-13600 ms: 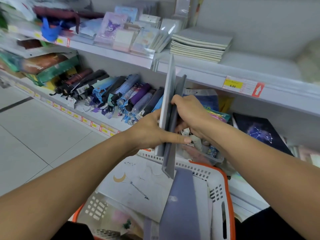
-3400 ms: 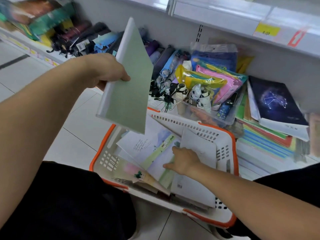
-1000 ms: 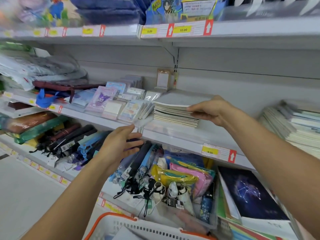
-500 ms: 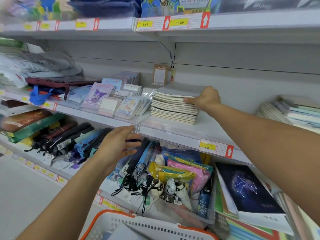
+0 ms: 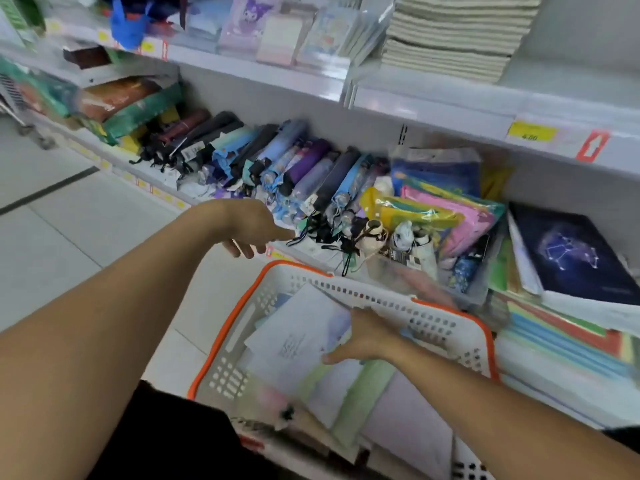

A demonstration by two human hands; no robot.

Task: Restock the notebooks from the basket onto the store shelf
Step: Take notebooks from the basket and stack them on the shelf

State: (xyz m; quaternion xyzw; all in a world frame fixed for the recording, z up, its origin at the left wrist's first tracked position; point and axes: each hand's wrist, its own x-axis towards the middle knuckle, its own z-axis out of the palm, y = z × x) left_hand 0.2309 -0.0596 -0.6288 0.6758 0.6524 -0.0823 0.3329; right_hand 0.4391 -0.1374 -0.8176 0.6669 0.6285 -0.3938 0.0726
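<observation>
A white basket with an orange rim [image 5: 426, 322] sits low in front of me and holds several thin notebooks. My right hand [image 5: 363, 337] reaches into it and grips the edge of a pale printed notebook [image 5: 294, 337] lying on top; a green notebook [image 5: 363, 396] and a lilac one lie beneath. My left hand [image 5: 251, 228] hovers above the basket's far left corner with relaxed fingers and holds nothing. A stack of grey-green notebooks [image 5: 450, 36] rests on the white upper shelf [image 5: 433, 98] at top right.
Folded umbrellas [image 5: 277, 168] fill the lower shelf behind the basket. Colourful pouches [image 5: 443, 209] and a dark constellation notebook [image 5: 571, 254] lie to the right, above stacked coloured pads [image 5: 561, 337]. Small sticker packs [image 5: 294, 26] stand left of the stack. Tiled floor [image 5: 52, 237] lies to the left.
My right hand left the stack on the upper shelf and came down into the basket, taking hold of the top notebook. My view tilted downward. My left hand stayed low and holds nothing.
</observation>
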